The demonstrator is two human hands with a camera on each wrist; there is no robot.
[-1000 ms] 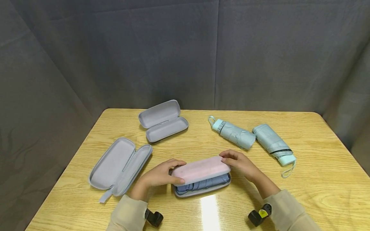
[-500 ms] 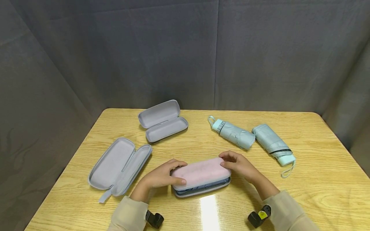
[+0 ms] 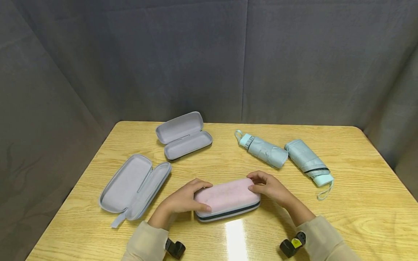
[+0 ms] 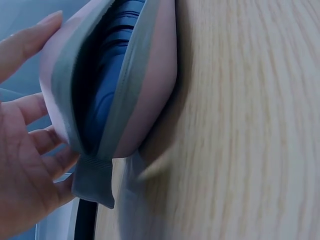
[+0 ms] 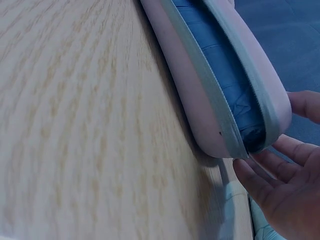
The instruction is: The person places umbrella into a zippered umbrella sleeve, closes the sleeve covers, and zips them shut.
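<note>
A pink zip case point(image 3: 226, 195) lies on the table with its lid lowered almost onto the base. A narrow dark gap shows along its near side. Through that gap, a folded blue umbrella point(image 4: 111, 80) is visible inside, also in the right wrist view. My left hand point(image 3: 187, 197) grips the lid's left end, thumb on the near side and fingers around the far side. At the right end, my right hand point(image 3: 270, 186) holds the lid between thumb and fingers. A grey fabric tab point(image 4: 94, 181) sticks out from the case's left end.
To the left lies an open grey-lined case point(image 3: 125, 185), and another open case point(image 3: 191, 143) stands farther back. Two folded pale teal umbrellas, one point(image 3: 267, 152) nearer the middle and one point(image 3: 305, 159) farther right, lie at the back right. Grey curtain point(image 3: 209, 61) hangs behind the table.
The pink lid has come down over the blue umbrella, narrowing the gap until the umbrella is hidden in the head view. Both hands have stayed at the lid's ends.
</note>
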